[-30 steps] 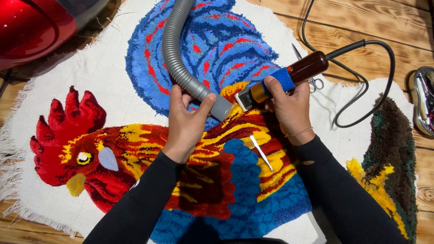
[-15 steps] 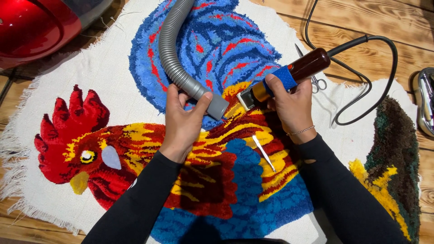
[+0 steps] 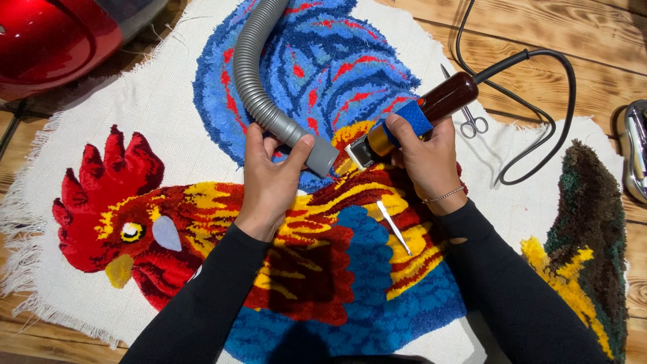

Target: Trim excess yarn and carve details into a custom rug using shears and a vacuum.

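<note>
A tufted rooster rug (image 3: 317, 74) in red, yellow and blue lies flat on white backing cloth. My left hand (image 3: 269, 178) grips the end of a grey ribbed vacuum hose (image 3: 253, 77), its nozzle resting on the rug's yellow and blue middle. My right hand (image 3: 428, 162) holds an electric clipper (image 3: 421, 111) with a brown handle and blue tape. The clipper's blade head touches the pile right beside the hose nozzle. A black cord (image 3: 532, 87) runs from the clipper's rear.
A red vacuum cleaner body (image 3: 47, 40) sits at the top left. Small scissors (image 3: 468, 114) lie on the cloth by the cord. Metal tweezers (image 3: 394, 226) rest on the rug below my right hand. A second tufted piece (image 3: 593, 229) and a chrome object (image 3: 637, 148) lie to the right.
Both hands, with hose and clipper, stay together on the same patch of the rug. The view has shifted slightly; the tools have barely moved.
</note>
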